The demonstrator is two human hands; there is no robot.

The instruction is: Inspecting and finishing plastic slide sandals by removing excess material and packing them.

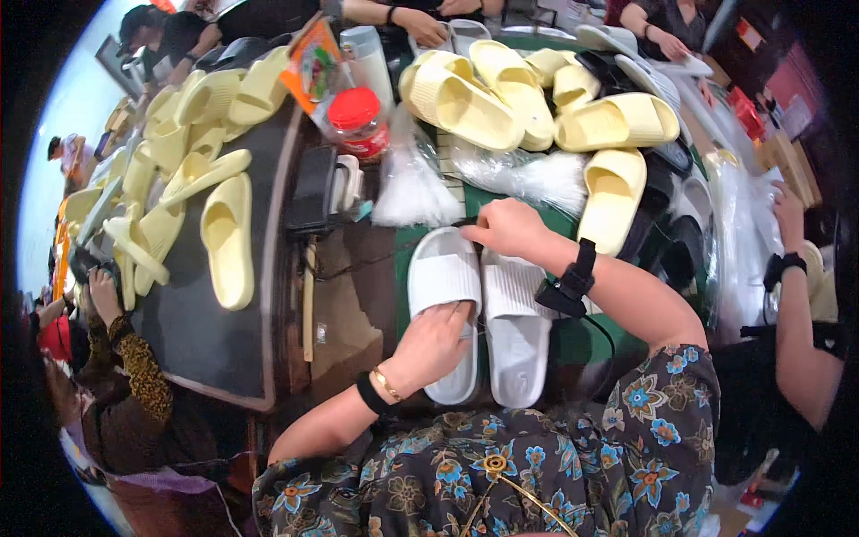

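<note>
Two white slippers lie side by side in front of me, toes pointing away: a left slipper (445,279) and a right slipper (519,358). The fingers of my left hand (433,347) reach into the left slipper beneath its ribbed strap, so the fingertips are hidden. Just beyond the toes, my right hand (510,228) is closed in a pinch above the right slipper. A thin dark bit shows at its fingertips, too small to name. A black band with a small box (569,285) is strapped round my right wrist, and a cable hangs from it.
Yellow slippers (461,98) are heaped ahead, beside bundles of clear plastic strips (416,183). A red-lidded jar (358,121) and a black phone-like object (312,188) stand left of them. More yellow slippers cover the dark table (201,340). Co-workers' hands (419,27) show around the edges.
</note>
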